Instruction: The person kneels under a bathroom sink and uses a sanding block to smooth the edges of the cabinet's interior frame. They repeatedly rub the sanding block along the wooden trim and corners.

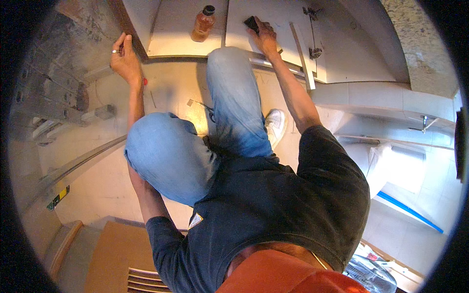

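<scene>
My right hand [266, 40] is closed on a dark block-shaped object [252, 24] over the pale cabinet floor [239, 36]; its exact kind does not show. To its left stands a clear bottle [203, 24] of amber-brown liquid with a black cap. My left hand [126, 61], a ring on one finger, is raised beside the brown edge of a cabinet panel [131, 29]. Its fingertips are pinched together close to that edge, and whatever they may hold is hidden. A narrow pale strip [302, 56] leans at the cabinet front, right of my right hand.
Metal hinges [315, 52] sit inside the cabinet at right. Between my knees and the cabinet, a thin tool [200, 104] lies on the floor. A green-and-yellow object [58, 198] is at far left, a blue strip [410, 212] at right. Stone countertop [424, 46] overhangs the upper right.
</scene>
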`<state>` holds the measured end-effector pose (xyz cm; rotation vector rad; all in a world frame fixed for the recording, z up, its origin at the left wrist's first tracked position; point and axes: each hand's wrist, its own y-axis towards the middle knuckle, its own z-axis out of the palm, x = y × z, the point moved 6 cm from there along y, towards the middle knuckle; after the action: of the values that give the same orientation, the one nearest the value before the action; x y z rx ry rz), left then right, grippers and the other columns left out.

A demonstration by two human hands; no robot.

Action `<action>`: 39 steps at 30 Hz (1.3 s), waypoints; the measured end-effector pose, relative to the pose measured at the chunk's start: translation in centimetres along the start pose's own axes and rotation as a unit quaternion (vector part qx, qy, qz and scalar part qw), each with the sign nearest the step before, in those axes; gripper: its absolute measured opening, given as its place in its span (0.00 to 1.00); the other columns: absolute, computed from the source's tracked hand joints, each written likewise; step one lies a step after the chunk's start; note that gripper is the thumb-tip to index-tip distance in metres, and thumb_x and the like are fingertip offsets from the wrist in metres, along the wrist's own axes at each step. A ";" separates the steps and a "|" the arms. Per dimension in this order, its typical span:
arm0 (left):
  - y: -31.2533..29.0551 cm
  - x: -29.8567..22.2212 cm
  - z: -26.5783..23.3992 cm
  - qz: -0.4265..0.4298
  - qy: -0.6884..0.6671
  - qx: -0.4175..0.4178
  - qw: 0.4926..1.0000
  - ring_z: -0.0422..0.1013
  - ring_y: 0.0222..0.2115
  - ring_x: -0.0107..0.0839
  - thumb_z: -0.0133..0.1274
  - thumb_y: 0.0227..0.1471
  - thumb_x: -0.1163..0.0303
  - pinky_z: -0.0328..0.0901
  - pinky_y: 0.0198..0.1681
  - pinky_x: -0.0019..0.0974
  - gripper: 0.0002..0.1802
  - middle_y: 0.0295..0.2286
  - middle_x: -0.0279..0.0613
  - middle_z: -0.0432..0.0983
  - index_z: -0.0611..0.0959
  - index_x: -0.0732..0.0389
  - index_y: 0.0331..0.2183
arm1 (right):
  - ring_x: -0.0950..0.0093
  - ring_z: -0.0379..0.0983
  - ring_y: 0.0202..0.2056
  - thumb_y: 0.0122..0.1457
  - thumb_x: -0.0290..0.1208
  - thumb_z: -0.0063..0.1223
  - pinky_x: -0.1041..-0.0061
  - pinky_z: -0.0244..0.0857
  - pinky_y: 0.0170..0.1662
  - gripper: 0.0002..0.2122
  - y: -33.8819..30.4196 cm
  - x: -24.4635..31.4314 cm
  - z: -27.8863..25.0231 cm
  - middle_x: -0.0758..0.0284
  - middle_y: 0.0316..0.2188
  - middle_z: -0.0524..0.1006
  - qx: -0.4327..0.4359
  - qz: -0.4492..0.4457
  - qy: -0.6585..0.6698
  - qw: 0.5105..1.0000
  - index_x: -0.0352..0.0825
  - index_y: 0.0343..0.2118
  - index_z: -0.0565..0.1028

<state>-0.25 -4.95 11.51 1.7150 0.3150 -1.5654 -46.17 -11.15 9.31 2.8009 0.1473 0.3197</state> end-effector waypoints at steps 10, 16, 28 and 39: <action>-0.7 -0.7 -0.7 0.054 0.107 0.041 0.992 0.78 0.45 0.37 0.56 0.60 0.67 0.68 0.52 0.38 0.16 0.45 0.47 0.83 0.85 0.63 0.47 | 0.50 0.70 0.54 0.59 0.58 0.53 0.51 0.63 0.57 0.32 -4.5 -17.6 -1.9 0.50 0.53 0.75 -0.151 -0.039 -0.060 0.986 0.36 0.57 0.74; -0.4 -0.3 -1.0 0.035 0.047 0.076 0.995 0.75 0.50 0.38 0.47 0.64 0.70 0.66 0.55 0.38 0.17 0.48 0.49 0.80 0.81 0.64 0.51 | 0.47 0.78 0.41 0.60 0.56 0.54 0.54 0.72 0.44 0.31 -8.9 -26.3 -4.2 0.45 0.41 0.80 -0.032 0.105 -0.087 0.990 0.23 0.43 0.79; -3.0 1.5 -2.6 -0.022 -0.033 0.041 0.998 0.76 0.50 0.37 0.49 0.64 0.68 0.66 0.56 0.37 0.18 0.48 0.47 0.80 0.81 0.63 0.53 | 0.54 0.72 0.56 0.64 0.33 0.56 0.61 0.66 0.57 0.26 -6.0 18.5 -9.2 0.52 0.56 0.74 0.161 -0.249 0.166 0.941 0.38 0.64 0.65; -5.9 2.6 -5.4 -0.096 0.046 0.045 0.993 0.77 0.48 0.35 0.45 0.66 0.69 0.69 0.52 0.36 0.18 0.47 0.48 0.81 0.80 0.60 0.54 | 0.47 0.76 0.33 0.66 0.42 0.51 0.50 0.72 0.35 0.26 -2.2 28.2 -5.9 0.48 0.33 0.77 0.135 -0.376 0.095 0.912 0.60 0.67 0.61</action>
<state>0.49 1.82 6.62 1.8770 0.4733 -1.6614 -20.32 -3.44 19.80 2.6953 1.3578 0.3909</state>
